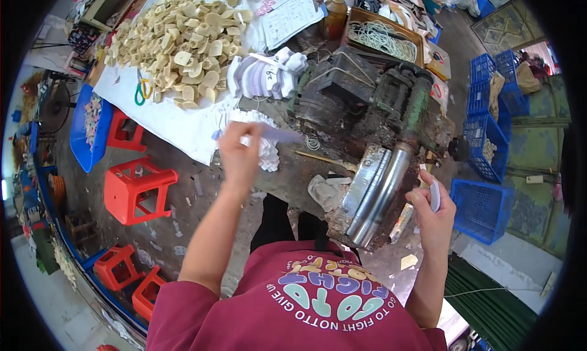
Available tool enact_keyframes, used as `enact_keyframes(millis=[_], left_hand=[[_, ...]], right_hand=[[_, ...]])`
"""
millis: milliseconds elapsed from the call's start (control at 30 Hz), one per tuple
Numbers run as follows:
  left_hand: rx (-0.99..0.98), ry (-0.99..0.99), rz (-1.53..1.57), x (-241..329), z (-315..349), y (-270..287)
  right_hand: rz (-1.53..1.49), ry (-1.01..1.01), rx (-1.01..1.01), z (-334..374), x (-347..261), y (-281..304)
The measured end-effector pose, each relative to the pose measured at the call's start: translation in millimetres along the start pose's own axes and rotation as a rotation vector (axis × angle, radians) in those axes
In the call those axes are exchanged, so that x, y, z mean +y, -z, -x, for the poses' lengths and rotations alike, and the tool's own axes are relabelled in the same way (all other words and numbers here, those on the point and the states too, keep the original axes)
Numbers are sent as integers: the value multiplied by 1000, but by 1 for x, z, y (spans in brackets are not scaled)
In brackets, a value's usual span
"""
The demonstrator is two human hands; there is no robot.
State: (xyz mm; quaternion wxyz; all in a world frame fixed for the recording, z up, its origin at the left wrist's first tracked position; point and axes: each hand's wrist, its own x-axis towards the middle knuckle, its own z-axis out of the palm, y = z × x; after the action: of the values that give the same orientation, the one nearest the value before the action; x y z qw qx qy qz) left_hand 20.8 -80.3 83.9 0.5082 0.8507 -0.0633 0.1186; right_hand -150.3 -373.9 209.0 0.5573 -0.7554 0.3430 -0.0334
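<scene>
While the person leaned over the tabletop (202, 131), the left hand (239, 150) was raised at about 10 o'clock from the roller machine (379, 137), fingers pinched on a thin pale piece (278, 134) that stuck out toward 3 o'clock, blurred. Just under that hand lay a stack of white cut pieces (264, 149), touching the white sheet. The right hand (433, 211) sat at 4 o'clock of the machine, beside the two metal rollers (379, 192), fingers closed on a small white oval piece (435, 195). Hands well apart, machine between them. At 11 o'clock, a big heap of beige cut pieces (177, 42) on the sheet, green-handled scissors (142, 89) at its lower edge. Another white stack (269, 73) near the machine's top. A brown bottle (335, 14) and a tray of pale cord loops (384, 38) at 12 o'clock. Red stools (131, 189) on the floor at 9 o'clock, blue crates (486, 137) at 3 o'clock.
</scene>
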Motion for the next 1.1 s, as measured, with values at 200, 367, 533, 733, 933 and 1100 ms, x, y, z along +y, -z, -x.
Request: enact_keyframes(millis=[200,367,533,733,933,1100], left_hand=[[-248,-245,-745,-108,-5,36],[-73,-273,-602,-33,38,6],[-768,241,648,141,55,-14],[-943,627,1044,174,64,-25],[-961,619,1000,189,65,-25],[-888,482,752,195,71,-28]], right_hand=[[-47,94,-29,7,5,-12],[38,114,-107,17,-13,-20],[427,427,-207,26,-33,-35],[113,205,-499,33,-37,-26],[-216,46,-670,33,-33,-9],[26,332,-453,39,-25,-16]])
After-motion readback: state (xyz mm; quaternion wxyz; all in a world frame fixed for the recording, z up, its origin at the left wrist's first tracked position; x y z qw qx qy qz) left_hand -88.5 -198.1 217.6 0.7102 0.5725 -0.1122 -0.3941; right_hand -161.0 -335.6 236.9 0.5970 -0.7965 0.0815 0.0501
